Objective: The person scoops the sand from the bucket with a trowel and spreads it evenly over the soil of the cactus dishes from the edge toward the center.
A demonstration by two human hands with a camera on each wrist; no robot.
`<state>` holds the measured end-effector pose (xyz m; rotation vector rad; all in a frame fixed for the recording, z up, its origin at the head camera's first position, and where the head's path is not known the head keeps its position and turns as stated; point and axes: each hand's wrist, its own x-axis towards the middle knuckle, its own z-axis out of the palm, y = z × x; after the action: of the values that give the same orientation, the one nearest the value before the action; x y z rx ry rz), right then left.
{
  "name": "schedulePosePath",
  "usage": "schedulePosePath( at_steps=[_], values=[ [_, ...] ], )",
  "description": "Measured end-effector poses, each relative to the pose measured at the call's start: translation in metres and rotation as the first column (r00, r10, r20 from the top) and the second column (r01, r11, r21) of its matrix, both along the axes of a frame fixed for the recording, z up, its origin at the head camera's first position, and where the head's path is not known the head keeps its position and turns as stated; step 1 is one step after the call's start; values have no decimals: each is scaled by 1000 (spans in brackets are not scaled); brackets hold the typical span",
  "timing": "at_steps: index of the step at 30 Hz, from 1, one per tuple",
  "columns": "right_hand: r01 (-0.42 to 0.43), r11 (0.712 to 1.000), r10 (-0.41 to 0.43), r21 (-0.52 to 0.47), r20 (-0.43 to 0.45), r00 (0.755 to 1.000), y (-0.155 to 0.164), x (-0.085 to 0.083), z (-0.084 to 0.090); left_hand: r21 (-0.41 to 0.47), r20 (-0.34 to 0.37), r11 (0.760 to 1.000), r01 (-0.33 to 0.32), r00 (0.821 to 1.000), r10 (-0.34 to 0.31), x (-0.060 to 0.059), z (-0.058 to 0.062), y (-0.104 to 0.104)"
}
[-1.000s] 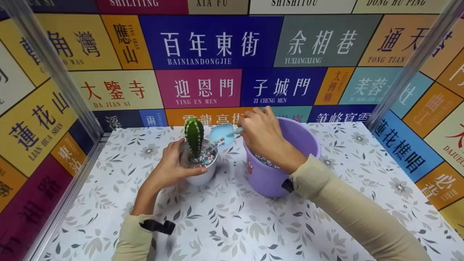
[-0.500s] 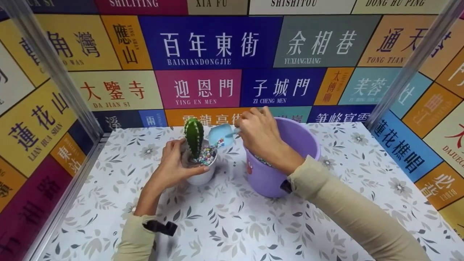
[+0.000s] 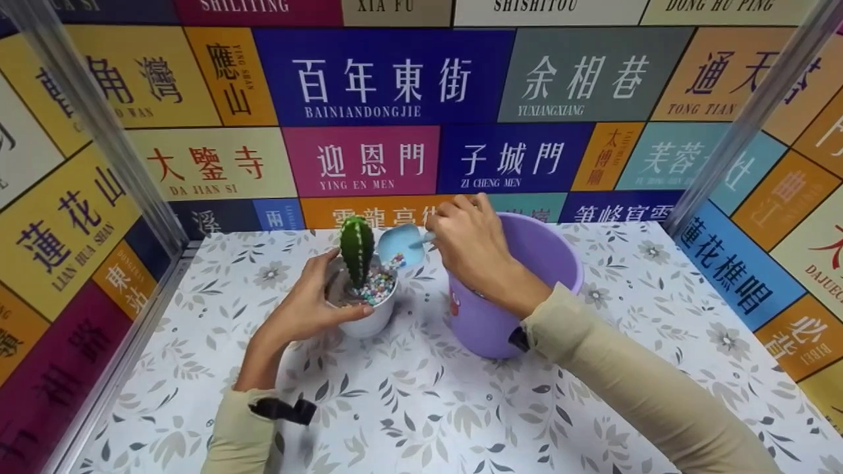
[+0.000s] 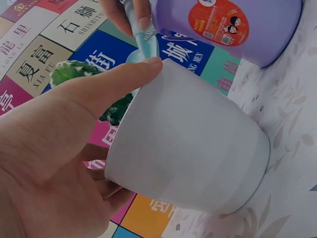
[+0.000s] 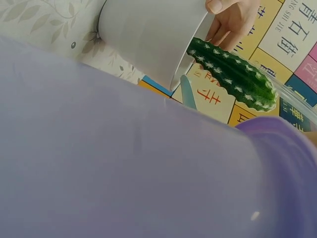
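A white flowerpot (image 3: 369, 322) stands on the table, holding a green spiny cactus (image 3: 357, 250) and multicoloured pebbles (image 3: 379, 288). My left hand (image 3: 306, 304) grips the pot from the left, thumb along the near rim, fingers round the far side, as the left wrist view also shows. My right hand (image 3: 473, 243) holds a light blue toy shovel (image 3: 403, 241) by its handle, above the mouth of a purple bucket (image 3: 487, 329). The shovel's blade tilts at the pot's right rim with a few pebbles near its lip. In the right wrist view the bucket wall hides my right hand.
A white tablecloth with grey leaf print (image 3: 408, 408) covers the table. Panels with coloured signs (image 3: 388, 79) rise behind and at both sides, with metal posts (image 3: 125, 131) at the corners. An orange-red label (image 4: 218, 22) is on the bucket.
The shovel's blade has tilted further toward the pot, and fewer pebbles lie on it. The cactus and pot have shifted slightly right with my left hand. The bucket has stayed in place.
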<state>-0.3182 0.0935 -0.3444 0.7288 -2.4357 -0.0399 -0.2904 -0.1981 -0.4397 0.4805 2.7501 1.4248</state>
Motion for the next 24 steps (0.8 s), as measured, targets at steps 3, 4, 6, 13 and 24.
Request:
schedulePosePath(
  at_steps=[3,4,6,13,24],
  values=[
    [6,1000,-6,4,-2,1000,0,0,0,-22,-6,1000,-20,1000,20,1,1,2],
    [8,1000,-8,7,-4,1000,0,0,0,-31,-12,999,-35,999,35,1,1,3],
    [10,1000,-10,12,-12,1000,-1,0,0,-57,-22,996,-68,998,67,1,0,6],
    [8,1000,-8,13,-11,1000,-2,0,-1,-99,-30,988,-117,993,115,0,0,10],
    [23,1000,-22,-9,34,999,-1,1,0,-23,-39,999,-32,999,31,-1,2,4]
  ],
)
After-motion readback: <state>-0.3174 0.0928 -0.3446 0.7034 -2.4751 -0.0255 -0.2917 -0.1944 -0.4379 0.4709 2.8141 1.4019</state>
